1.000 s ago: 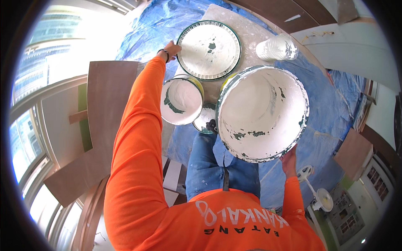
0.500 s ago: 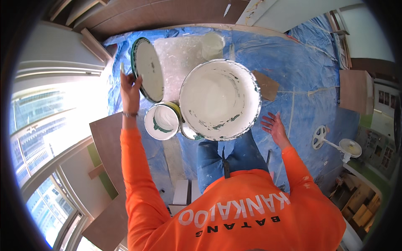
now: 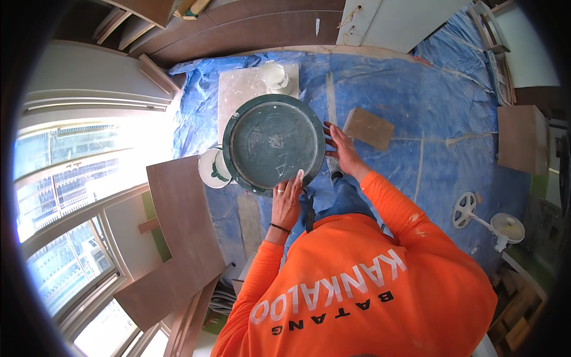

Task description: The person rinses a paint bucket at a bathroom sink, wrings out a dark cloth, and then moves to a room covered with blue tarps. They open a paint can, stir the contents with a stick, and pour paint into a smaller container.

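A round dark green lid (image 3: 276, 143) lies over the big paint bucket, whose inside it hides. My left hand (image 3: 287, 202) rests on the lid's near edge, its fingers stretched out and smeared with white. At the lid's right edge is my right hand (image 3: 346, 152), fingers spread against the rim. Just left of the lid stands a smaller white pail (image 3: 213, 168) with green smears, partly covered by the lid. Beyond the lid, a white tub (image 3: 275, 77) sits on a pale spattered board (image 3: 232, 83).
Blue plastic sheeting (image 3: 380, 80) covers the floor. A brown block (image 3: 369, 128) lies to the right, and a white fan (image 3: 505, 229) stands farther right. Brown panels (image 3: 184, 208) lean on the left by the bright windows. Cabinets (image 3: 262, 27) line the far side.
The lid, held upright in my left hand at the left, has turned over and now covers the big bucket. Both hands have come in to its rim.
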